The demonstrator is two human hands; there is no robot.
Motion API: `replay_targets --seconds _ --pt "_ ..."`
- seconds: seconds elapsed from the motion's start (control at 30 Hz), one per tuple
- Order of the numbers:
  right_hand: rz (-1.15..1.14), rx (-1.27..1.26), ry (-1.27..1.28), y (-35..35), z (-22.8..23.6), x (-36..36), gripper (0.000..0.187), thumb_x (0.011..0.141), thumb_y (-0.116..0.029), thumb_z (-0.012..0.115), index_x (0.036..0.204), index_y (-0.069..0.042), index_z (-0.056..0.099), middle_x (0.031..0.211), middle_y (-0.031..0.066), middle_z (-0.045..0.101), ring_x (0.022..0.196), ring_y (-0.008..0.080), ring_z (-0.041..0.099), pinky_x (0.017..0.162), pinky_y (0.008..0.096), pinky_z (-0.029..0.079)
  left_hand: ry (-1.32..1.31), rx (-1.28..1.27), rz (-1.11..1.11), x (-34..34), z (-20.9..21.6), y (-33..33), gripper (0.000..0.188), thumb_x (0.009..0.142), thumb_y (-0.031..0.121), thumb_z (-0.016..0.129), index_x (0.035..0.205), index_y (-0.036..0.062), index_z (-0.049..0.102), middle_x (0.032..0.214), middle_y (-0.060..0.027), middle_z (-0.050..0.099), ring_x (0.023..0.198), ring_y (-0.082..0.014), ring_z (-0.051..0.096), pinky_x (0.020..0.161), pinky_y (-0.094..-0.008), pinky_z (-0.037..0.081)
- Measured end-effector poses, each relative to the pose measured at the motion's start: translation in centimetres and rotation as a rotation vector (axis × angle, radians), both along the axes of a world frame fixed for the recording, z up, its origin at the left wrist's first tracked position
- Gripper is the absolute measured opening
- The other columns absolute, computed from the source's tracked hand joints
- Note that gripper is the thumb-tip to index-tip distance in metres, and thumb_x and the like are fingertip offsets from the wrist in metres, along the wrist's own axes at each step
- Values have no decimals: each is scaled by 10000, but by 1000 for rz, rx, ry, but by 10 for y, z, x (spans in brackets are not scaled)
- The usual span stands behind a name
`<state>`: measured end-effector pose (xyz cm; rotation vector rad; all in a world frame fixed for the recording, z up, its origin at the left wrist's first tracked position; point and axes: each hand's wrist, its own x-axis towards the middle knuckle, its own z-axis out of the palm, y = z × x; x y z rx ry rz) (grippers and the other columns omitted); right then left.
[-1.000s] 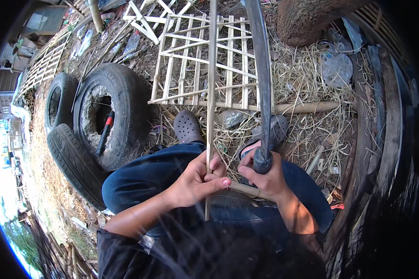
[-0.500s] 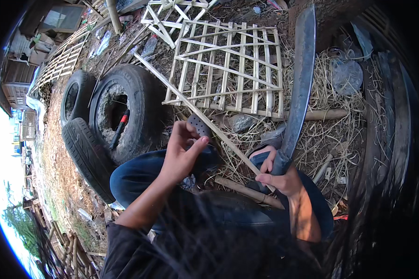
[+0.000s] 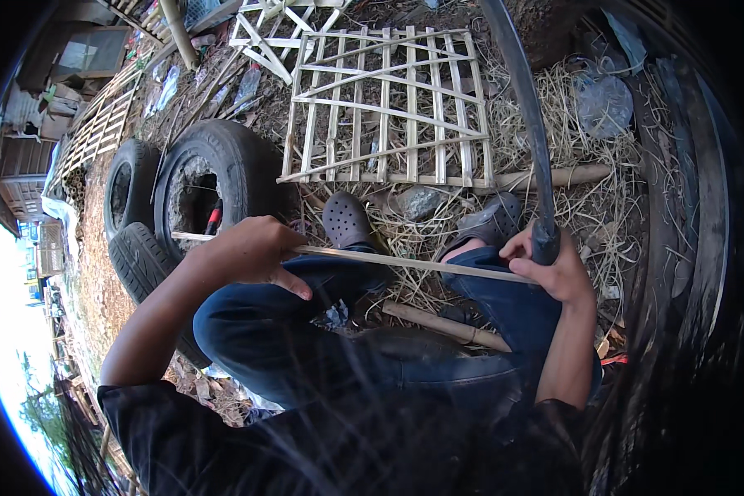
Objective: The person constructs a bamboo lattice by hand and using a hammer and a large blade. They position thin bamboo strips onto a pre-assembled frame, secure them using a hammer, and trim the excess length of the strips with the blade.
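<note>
A long, thin bamboo strip (image 3: 422,264) lies across in front of me, over my knees. My left hand (image 3: 256,250) is wrapped over it from above, thumb hanging below, and the strip's far end sticks out to the left. In my right hand (image 3: 560,266) is the dark handle of a machete (image 3: 534,124), its long curved blade pointing up and away, seen almost edge-on. The strip's right end reaches the fingers of that same hand; whether they pinch it is hard to make out.
A bamboo lattice panel (image 3: 388,107) lies ahead on straw-littered ground. Old tyres (image 3: 252,169) are at the left, one with a red-and-black tool (image 3: 214,217) in it. A bamboo piece (image 3: 446,325) rests between my legs, near my grey clogs (image 3: 347,219). A tree trunk (image 3: 546,41) stands beyond the blade.
My left hand has moved left and taken hold of the bamboo strip, which has swung from steeply slanted to nearly level. My right hand has shifted right with the machete, its blade turned edge-on.
</note>
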<state>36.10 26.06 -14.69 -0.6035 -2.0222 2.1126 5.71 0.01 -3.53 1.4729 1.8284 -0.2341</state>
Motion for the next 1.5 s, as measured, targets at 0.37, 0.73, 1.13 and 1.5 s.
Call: replay_targets --seconds 0.37,0.73,1.13,1.5 --pt "-369 557 -130 -29 23 -6 199 738 -184 736 792 -33 620 634 120 609 585 267 635 557 333 473 -621 98 664 71 -27 40 466 816 332 741 668 83 376 632 57 311 608 -78 306 517 -265 304" --pt "-629 694 -404 22 -17 12 159 704 -142 668 711 -5 587 597 169 588 580 357 601 547 418 461 -812 6 782 121 -32 18 458 832 257 735 695 131 316 673 67 383 643 -31 336 548 -213 332" --pt "-250 754 -162 -38 -7 -22 169 657 -178 684 748 -43 640 643 160 623 653 342 635 611 422 505 -542 151 710 134 -32 35 467 781 264 779 708 53 370 636 36 336 623 -82 321 517 -256 335" --pt "-215 770 -186 -39 -12 -17 198 640 -182 677 788 -54 644 687 163 638 665 356 639 632 432 507 -594 83 757 135 -29 37 485 777 305 777 723 76 353 628 26 351 624 -87 322 535 -256 343"
